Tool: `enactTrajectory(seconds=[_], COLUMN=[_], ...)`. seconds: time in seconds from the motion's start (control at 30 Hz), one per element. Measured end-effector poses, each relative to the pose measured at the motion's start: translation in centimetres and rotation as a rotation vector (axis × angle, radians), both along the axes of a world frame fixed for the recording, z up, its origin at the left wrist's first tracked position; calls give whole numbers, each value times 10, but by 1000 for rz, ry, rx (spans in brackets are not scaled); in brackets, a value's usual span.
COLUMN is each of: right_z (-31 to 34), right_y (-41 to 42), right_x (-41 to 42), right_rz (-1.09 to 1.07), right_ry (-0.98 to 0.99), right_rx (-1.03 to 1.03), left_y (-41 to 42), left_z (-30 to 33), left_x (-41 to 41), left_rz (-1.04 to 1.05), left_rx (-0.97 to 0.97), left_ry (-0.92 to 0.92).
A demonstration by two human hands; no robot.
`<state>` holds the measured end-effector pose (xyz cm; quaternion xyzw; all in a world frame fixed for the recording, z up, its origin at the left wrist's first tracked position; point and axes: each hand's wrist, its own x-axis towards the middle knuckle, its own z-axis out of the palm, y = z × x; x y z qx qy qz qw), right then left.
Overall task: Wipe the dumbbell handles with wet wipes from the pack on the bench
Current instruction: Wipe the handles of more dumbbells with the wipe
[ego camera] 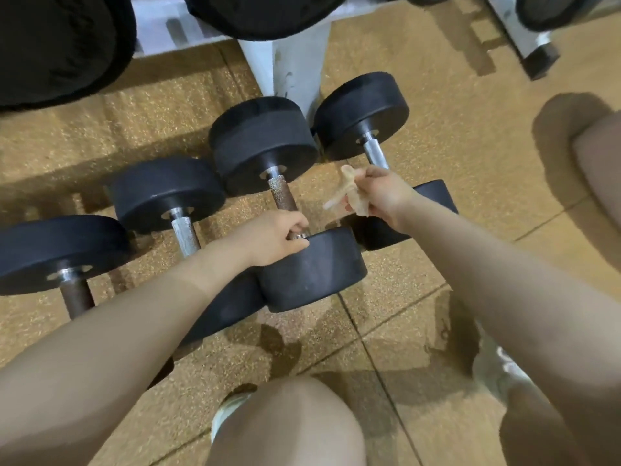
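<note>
Several black dumbbells lie side by side on the speckled rubber floor. My left hand (268, 235) grips the near end of the rusty handle (282, 195) of the middle dumbbell (265, 142), just beside its near head (312, 269). My right hand (381, 196) holds a crumpled wet wipe (349, 193), lifted above the floor between that dumbbell and the rightmost dumbbell (361, 111), whose chrome handle (375, 153) shows beyond the hand. Two more dumbbells (168, 193) (57, 253) lie to the left. The wipe pack and bench are out of view.
A white rack leg (289, 62) stands behind the dumbbells, with large black weights (57, 45) above it. My knees (285, 422) fill the bottom edge. Another rack foot (541, 58) is at the top right.
</note>
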<state>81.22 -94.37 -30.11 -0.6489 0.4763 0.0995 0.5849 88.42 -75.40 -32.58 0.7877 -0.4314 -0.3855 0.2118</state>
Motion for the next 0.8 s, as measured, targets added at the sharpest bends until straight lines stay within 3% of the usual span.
enactTrajectory(seconds=[0.1, 0.23, 0.33, 0.43, 0.5, 0.6, 0.73, 0.8], right_z=[1, -2, -12, -29, -42, -51, -68, -78], right_y=[-19, -62, -101, -136, -156, -170, -186, -193], right_x=[-3, 8, 16, 22, 28, 32, 41, 43], right_rz=[-88, -11, 250, 627, 902, 1182, 1372, 1342], right_ry=[-100, 13, -80, -69, -100, -165, -147, -154], right_rx=[81, 2, -216, -699, -908, -1020, -1155, -1072], left_y=[-20, -60, -103, -134, -150, -170, -187, -190], left_z=[-3, -7, -8, -11, -19, -30, -37, -40], left_x=[-8, -12, -13, -19, -26, -38, -49, -53], left_rz=[-37, -75, -38, -8, 2, -2, 159, 237], left_rx=[-18, -57, -54, -49, -12, 89, 104, 106], left_ry=[-69, -60, -76, -60, -42, 33, 135, 160])
